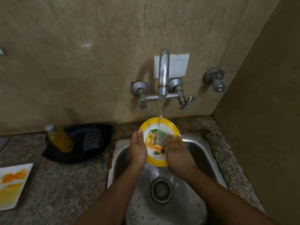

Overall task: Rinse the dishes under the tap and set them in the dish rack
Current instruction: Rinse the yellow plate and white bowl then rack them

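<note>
Round yellow-rimmed plate (159, 127) held tilted over the steel sink (201, 153), at its far edge, face toward the camera, directly under the tap (163, 73). Water stream (159, 114) falling from the spout onto the picture printed in the middle of the plate. Left hand (138, 147) gripping the plate's left rim, thumb laid along the front edge, fingers hidden behind. Right hand (177, 151) flat on the plate's face at the right, fingers fairly straight and blurred where the water lands, pressing rather than clasping. Drain (161, 190) near the middle of the sink, droplets scattered around it. On the speckled table (65, 184) left of the sink, a black tray (97, 153) holding a yellow bottle (60, 138) lying tilted and a dark scouring pad (94, 140) beside it. At the near left edge, a square plate (12, 185) with orange print, well apart from the sink. Behind the tap, a white switch plate (178, 65) on the beige wall; a separate valve (214, 78) farther right.
</note>
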Action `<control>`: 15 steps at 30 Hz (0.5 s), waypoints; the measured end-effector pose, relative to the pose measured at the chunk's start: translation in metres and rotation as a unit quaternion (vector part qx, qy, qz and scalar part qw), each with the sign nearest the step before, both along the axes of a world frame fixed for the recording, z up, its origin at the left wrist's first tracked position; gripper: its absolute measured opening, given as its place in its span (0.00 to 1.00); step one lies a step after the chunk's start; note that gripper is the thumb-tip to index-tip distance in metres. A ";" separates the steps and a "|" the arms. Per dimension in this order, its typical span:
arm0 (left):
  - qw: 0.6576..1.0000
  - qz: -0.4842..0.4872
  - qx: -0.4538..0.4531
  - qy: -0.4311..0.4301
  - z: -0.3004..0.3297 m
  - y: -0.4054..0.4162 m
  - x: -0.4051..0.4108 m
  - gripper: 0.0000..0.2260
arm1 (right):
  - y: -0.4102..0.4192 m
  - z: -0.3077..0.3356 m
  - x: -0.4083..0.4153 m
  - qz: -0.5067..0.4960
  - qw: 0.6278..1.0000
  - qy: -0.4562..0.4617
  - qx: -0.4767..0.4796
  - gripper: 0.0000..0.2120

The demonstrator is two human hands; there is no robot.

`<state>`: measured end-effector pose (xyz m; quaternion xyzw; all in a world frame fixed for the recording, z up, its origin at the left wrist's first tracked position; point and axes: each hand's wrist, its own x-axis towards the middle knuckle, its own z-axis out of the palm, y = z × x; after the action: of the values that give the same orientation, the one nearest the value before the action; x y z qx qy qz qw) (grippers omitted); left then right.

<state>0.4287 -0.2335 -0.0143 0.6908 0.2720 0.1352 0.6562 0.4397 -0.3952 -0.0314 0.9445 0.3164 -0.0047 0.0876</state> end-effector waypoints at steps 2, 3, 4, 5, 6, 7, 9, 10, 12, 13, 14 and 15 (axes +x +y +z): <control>0.998 0.000 -0.071 0.004 0.004 0.007 0.001 0.09 | 0.005 -0.005 -0.003 0.057 0.998 -0.004 0.029 0.23; 0.995 -0.018 -0.095 0.006 0.006 0.014 0.001 0.11 | 0.000 -0.003 -0.002 0.094 0.995 -0.004 0.045 0.25; 0.993 -0.047 -0.104 0.026 0.008 0.024 0.002 0.12 | -0.008 0.001 0.001 0.127 0.991 -0.011 0.049 0.25; 0.989 -0.090 -0.108 0.054 0.015 0.031 0.002 0.11 | -0.016 0.003 0.005 0.160 0.985 -0.021 0.056 0.23; 0.979 -0.141 -0.118 0.090 0.021 0.036 0.004 0.08 | -0.024 0.005 0.010 0.192 0.979 -0.033 0.055 0.21; 0.963 -0.196 -0.136 0.123 0.028 0.039 0.005 0.07 | -0.031 0.008 0.015 0.221 0.973 -0.047 0.047 0.20; 0.929 -0.273 -0.172 0.178 0.038 0.043 0.013 0.13 | -0.043 0.010 0.024 0.275 0.958 -0.082 0.022 0.19; 0.912 -0.311 -0.179 0.198 0.040 0.045 0.017 0.16 | -0.047 0.010 0.025 0.299 0.950 -0.093 0.016 0.19; 0.896 -0.363 -0.138 0.216 0.037 0.046 0.024 0.20 | -0.050 0.009 0.026 0.327 0.940 -0.093 0.029 0.18; 0.904 -0.355 -0.102 0.213 0.031 0.044 0.026 0.21 | -0.050 0.008 0.026 0.334 0.937 -0.094 0.041 0.18; 0.918 -0.330 -0.081 0.205 0.023 0.043 0.027 0.21 | -0.049 0.007 0.025 0.330 0.938 -0.090 0.045 0.18; 0.933 -0.297 -0.071 0.189 0.016 0.039 0.027 0.21 | -0.047 0.006 0.023 0.315 0.943 -0.092 0.049 0.19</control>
<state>0.4554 -0.1942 0.0021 0.7042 0.1823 -0.2183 0.6505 0.4629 -0.4426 -0.0250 0.7960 0.5882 0.1261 0.0667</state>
